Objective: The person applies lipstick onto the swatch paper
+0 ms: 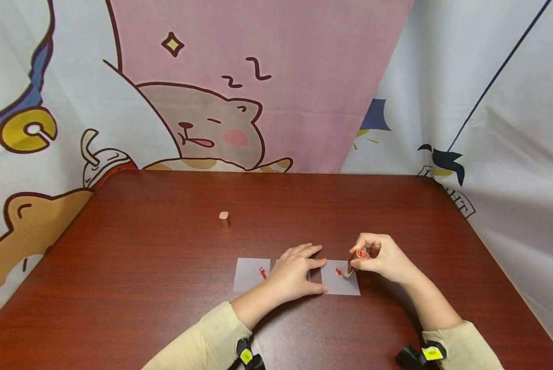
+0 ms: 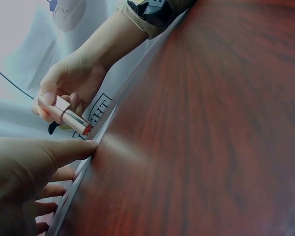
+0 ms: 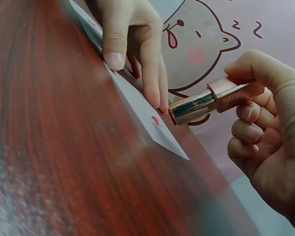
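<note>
Pinched in the right hand (image 1: 381,257), the lipstick (image 3: 231,94) slants from one o'clock to seven in the head view; the red mark (image 1: 338,271) lies at eight o'clock from those fingers, just beside the tip; the left hand (image 1: 297,274), fingers extended, spans the nine o'clock edge of the white card (image 1: 335,285).

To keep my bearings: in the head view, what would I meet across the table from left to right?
Copper-coloured cap, red-marked white paper, left hand, another marked paper, right hand gripping the lipstick.
</note>
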The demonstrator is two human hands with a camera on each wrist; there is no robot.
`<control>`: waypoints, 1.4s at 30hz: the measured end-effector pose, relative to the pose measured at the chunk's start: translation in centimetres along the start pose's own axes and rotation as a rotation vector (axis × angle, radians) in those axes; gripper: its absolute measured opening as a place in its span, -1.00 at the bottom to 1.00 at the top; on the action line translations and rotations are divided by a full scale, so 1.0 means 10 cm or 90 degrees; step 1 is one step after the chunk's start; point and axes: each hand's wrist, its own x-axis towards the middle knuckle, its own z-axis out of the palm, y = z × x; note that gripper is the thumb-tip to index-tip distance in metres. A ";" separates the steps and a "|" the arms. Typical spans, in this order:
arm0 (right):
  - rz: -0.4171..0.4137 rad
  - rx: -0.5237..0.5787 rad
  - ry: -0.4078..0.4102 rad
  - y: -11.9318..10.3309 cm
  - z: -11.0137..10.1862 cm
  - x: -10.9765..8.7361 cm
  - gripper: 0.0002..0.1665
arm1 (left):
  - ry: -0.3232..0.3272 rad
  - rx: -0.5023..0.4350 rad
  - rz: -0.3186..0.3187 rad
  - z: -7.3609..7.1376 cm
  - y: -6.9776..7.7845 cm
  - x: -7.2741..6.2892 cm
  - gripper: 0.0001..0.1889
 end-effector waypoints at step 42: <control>-0.049 0.022 0.117 -0.32 -0.01 0.04 -0.67 | 0.104 -0.159 0.005 -0.10 -0.07 0.04 -0.40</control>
